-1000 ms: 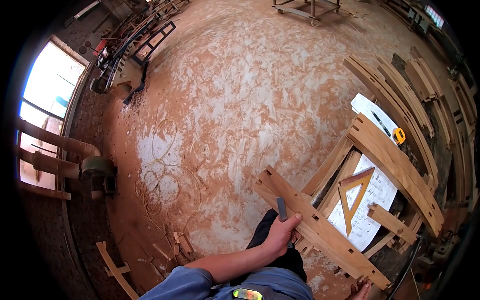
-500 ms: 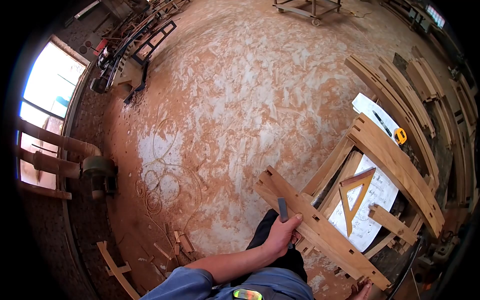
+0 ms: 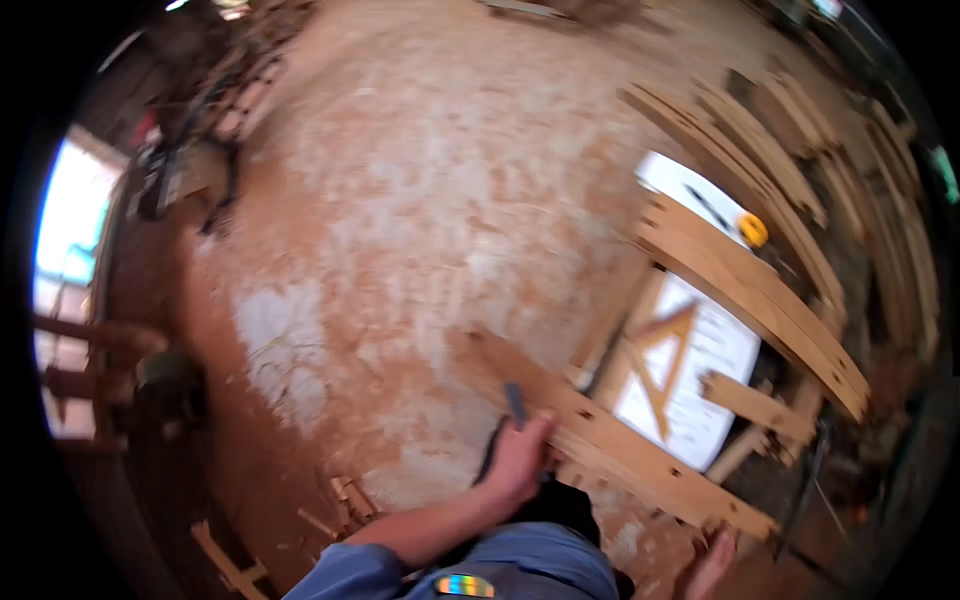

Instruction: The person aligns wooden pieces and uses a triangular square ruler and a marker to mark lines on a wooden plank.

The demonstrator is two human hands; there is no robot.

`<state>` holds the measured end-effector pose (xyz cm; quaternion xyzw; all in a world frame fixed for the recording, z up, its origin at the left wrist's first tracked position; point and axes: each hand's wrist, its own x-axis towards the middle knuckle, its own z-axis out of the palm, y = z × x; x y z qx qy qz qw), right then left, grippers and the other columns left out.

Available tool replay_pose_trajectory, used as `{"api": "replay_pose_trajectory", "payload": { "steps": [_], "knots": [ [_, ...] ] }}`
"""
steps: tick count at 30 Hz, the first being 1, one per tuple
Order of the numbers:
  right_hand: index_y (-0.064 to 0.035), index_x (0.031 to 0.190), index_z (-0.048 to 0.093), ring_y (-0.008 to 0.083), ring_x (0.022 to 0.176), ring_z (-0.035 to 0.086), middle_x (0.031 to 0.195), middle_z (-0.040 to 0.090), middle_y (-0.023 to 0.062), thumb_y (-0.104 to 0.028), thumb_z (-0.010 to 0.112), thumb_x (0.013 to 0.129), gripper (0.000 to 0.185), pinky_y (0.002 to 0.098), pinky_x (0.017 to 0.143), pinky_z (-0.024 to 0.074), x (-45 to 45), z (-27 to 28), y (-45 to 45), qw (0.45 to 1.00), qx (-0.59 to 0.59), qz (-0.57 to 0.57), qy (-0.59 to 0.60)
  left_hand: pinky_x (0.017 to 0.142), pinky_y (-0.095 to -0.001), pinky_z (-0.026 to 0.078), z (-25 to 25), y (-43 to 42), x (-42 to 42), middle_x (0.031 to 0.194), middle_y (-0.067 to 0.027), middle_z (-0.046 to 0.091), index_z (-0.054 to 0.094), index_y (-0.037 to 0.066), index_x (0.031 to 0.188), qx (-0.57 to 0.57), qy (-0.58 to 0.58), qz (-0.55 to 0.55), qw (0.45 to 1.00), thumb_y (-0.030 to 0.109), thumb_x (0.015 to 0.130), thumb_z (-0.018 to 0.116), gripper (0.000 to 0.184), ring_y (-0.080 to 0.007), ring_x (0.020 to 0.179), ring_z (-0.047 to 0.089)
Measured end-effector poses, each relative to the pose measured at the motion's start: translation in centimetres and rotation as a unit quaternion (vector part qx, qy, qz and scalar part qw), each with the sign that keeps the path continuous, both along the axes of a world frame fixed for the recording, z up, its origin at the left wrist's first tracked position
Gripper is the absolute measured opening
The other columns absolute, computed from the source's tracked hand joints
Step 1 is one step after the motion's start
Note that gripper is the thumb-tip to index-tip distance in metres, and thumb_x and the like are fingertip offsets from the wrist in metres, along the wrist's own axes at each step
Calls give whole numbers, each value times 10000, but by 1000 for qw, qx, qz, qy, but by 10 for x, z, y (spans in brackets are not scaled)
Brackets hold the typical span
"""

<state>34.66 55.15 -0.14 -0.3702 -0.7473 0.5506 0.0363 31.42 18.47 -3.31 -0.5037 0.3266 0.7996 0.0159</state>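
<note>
My left hand [image 3: 520, 458] is closed around a chisel [image 3: 514, 402], its flat grey blade sticking up above the thumb. The hand rests against the side of a wooden board [image 3: 625, 440] with mortise holes cut along it. Close to the near end of that board is my right hand [image 3: 710, 566], blurred, with its fingers stretched out and nothing visible in them. Beyond the board, a wooden set square [image 3: 668, 372] lies on a marked paper sheet [image 3: 722, 350]. A wide slotted board [image 3: 750, 290] lies across the far side of the sheet.
A yellow tape measure [image 3: 752, 230] and a dark pen [image 3: 706, 206] lie on another paper sheet [image 3: 665, 172]. A short tenoned piece [image 3: 757, 404] sits at the right. Long curved timbers [image 3: 740, 165] are stacked behind. Wood scraps [image 3: 350, 497] litter the floor.
The view has swung to the right, so the scene sits further left and is blurred. My right hand has come away from the board's near end. My left hand still grips the chisel.
</note>
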Motion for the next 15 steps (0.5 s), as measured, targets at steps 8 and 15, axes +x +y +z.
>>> {"api": "replay_pose_trajectory", "payload": {
  "steps": [8, 15],
  "knots": [
    [-27, 1336, 632, 193, 1105, 666, 1247, 698, 90, -254, 585, 1081, 344, 354, 886, 565, 19, -7, 18, 996, -78, -10, 42, 469, -290, 412, 7, -5, 1, 773, -24, 634, 628, 111, 1025, 6, 52, -8, 999, 342, 999, 675, 237, -145, 569, 568],
    [-52, 1278, 642, 151, 1062, 669, 1258, 697, 88, -176, 601, 1073, 243, 334, 838, 580, 37, -16, 35, 989, -109, -66, 69, 493, -255, 402, 4, -10, 1, 847, 22, 639, 652, 161, 1079, -9, 33, -28, 999, 470, 956, 728, 340, -113, 618, 558]
  ]
}}
